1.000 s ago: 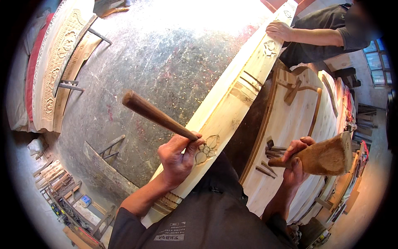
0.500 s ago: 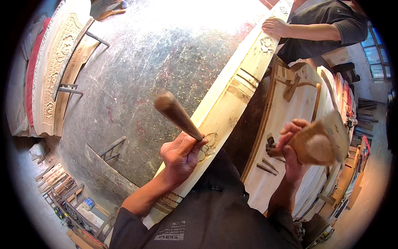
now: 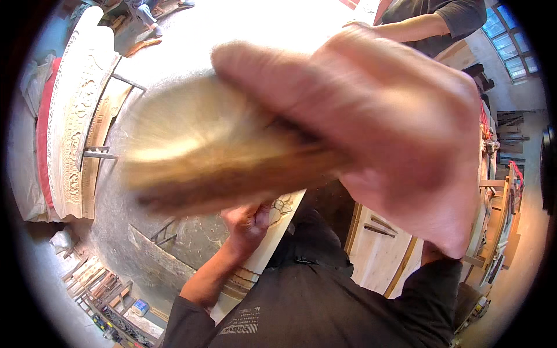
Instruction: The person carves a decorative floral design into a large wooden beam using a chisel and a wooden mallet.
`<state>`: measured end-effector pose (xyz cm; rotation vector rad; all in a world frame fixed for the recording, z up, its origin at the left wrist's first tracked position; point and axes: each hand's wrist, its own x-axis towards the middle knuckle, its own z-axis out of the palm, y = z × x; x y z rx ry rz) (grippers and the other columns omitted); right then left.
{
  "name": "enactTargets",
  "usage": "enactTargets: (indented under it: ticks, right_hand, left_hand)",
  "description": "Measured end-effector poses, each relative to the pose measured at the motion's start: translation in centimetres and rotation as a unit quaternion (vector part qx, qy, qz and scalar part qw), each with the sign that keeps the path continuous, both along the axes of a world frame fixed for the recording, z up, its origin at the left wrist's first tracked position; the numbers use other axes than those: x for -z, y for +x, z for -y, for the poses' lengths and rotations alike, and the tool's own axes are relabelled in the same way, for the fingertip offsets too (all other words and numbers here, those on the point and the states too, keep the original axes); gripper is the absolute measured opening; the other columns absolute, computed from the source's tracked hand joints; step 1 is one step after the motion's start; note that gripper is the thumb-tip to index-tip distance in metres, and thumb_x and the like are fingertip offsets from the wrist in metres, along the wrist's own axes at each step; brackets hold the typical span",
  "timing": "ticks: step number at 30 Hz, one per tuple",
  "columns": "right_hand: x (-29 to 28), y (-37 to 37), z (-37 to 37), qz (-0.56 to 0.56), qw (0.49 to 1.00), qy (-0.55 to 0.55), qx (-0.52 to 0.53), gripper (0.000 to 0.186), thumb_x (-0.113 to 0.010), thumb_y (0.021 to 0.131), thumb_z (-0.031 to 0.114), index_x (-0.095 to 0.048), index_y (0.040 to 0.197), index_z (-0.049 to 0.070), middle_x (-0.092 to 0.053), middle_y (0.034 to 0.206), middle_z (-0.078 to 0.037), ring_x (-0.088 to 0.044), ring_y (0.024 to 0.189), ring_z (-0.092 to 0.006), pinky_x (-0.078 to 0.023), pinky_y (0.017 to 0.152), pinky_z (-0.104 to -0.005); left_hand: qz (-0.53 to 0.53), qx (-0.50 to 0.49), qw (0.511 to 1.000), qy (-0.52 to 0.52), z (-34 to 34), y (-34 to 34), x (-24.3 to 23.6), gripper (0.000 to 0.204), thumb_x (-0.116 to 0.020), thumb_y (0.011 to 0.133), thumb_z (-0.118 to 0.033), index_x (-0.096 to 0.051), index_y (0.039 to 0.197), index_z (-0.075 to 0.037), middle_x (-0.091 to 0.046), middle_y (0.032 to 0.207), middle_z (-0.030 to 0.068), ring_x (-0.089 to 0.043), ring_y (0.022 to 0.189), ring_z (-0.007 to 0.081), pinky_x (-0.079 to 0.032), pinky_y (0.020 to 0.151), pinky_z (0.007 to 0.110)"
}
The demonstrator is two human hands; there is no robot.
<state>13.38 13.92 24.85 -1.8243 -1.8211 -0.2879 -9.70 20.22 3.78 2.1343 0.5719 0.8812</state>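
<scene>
My right hand (image 3: 406, 122) is raised close in front of me, blurred by motion, its fingers wrapped round a wooden mallet (image 3: 214, 156). The mallet covers the middle of the picture. Below it, my left hand (image 3: 246, 225) is closed in a fist over a long pale board (image 3: 268, 246). The wood-handled chisel in that fist is now hidden behind the mallet; the earlier frame shows its thick round handle. Beside my left fingers, a flower outline (image 3: 282, 206) is cut into the board. Most of the board's far part is covered.
Another person's forearm (image 3: 415, 27) reaches in at the top right. Carved wooden panels (image 3: 75, 133) stand on the left. Two slim tools (image 3: 380, 227) lie on pale planks (image 3: 371, 255) to my right. A curved board (image 3: 156, 252) rests at lower left.
My right hand has swung the mallet up and leftward, close to the view, hiding the chisel handle. My left hand stays by the flower outline. The view has shifted slightly.
</scene>
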Motion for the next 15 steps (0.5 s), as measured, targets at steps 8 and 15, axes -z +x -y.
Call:
enactTargets:
  ticks: [8,15]
  right_hand:
    - [-0.4,-1.4,0.3,0.074,0.996,-0.038,0.034,0.056,-0.086,0.079,0.016,-0.068,0.131,0.008,-0.074,0.113,-0.011,-0.073,0.100,-0.0255,-0.057,0.087,-0.0327]
    - [-1.0,-0.3,-0.6,0.062,0.997,-0.014,0.036,0.051,-0.084,0.077,0.013,-0.071,0.127,0.013,-0.075,0.104,-0.008,-0.074,0.092,-0.0238,-0.058,0.080,-0.0315]
  left_hand:
    - [-0.009,0.005,0.999,-0.048,0.2,0.4,-0.7,0.009,-0.081,0.086,-0.001,-0.075,0.094,-0.001,-0.073,0.083,0.0132,-0.071,0.066,0.0246,-0.054,0.058,0.033]
    - [-0.004,0.002,1.000,-0.025,0.1,0.3,-0.3,0.008,-0.077,0.088,0.003,-0.075,0.096,0.002,-0.073,0.081,0.0127,-0.071,0.066,0.0189,-0.055,0.061,0.030]
